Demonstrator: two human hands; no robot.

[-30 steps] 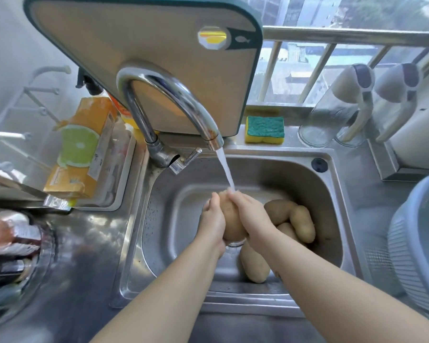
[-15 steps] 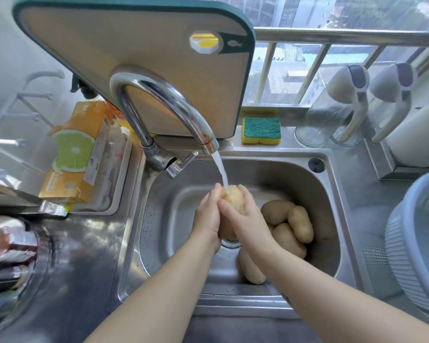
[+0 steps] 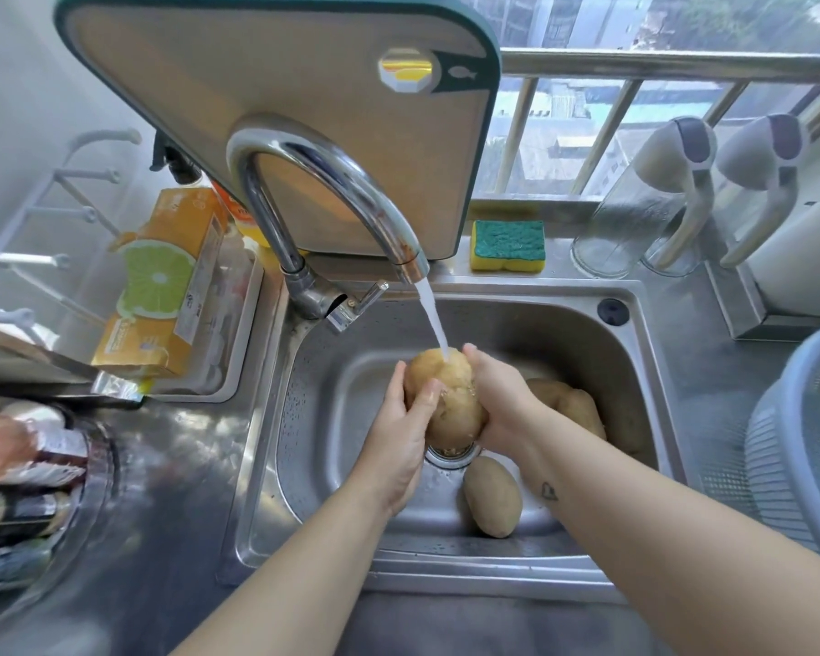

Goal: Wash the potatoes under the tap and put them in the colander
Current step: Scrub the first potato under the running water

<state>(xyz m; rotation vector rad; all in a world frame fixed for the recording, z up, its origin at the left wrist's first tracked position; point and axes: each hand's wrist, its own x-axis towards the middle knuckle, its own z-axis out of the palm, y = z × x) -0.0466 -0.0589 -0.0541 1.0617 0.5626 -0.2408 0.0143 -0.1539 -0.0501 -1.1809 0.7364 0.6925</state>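
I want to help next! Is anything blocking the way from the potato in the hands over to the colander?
Nothing visible does. The potato is held above the sink; only the sink's right rim and bare counter lie before the colander.

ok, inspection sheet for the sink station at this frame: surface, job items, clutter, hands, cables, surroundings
surface: steel sink, wet, set in a steel counter; tap running.
job's things: one potato held in the stream above the drain; another potato on the basin floor; more potatoes behind the right forearm; colander on the counter at right, no potatoes seen in it.
clutter: sponge, orange box, cutting board propped behind the tap, two clear jugs.
grippers: left hand and right hand both grip the held potato.
cables: nothing seen.
surroundings: window with railing behind.
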